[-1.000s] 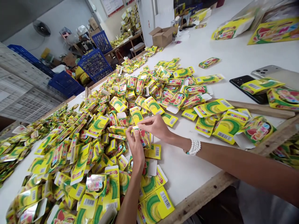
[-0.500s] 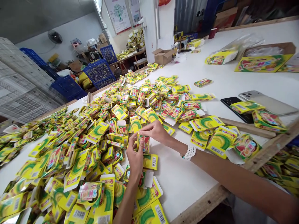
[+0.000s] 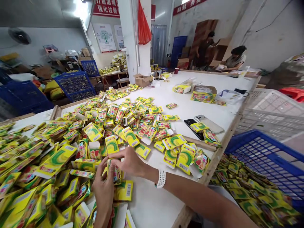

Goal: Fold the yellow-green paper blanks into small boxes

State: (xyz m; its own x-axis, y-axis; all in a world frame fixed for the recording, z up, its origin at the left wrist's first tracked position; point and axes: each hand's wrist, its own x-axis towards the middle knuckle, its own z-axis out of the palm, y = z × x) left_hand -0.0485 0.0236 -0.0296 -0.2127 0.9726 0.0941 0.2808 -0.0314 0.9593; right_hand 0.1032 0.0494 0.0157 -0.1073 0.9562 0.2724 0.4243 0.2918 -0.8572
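Observation:
My left hand (image 3: 104,183) is wrapped round a small yellow-green printed candy box (image 3: 117,176), holding it upright above the white table. The fingers of my right hand (image 3: 128,161) are closed at the top end of that same box; they hide its upper edge, so I cannot tell whether its flap is folded. White beads circle my right wrist. Just below the held box lies another yellow box (image 3: 123,190) with a barcode. A large heap of similar boxes (image 3: 57,158) spreads to the left of and beyond my hands.
Two phones (image 3: 209,123) lie to the right, boxes resting on them. A blue crate (image 3: 268,158) full of boxes stands beyond the wooden table edge (image 3: 213,161). Farther back are a larger display carton (image 3: 203,96), a brown carton (image 3: 142,80) and two people (image 3: 235,60) by the far edge.
My view has swung up and to the right, bringing the blue crate and the people into sight. Both hands stay on the same box, my right fingers still at its top.

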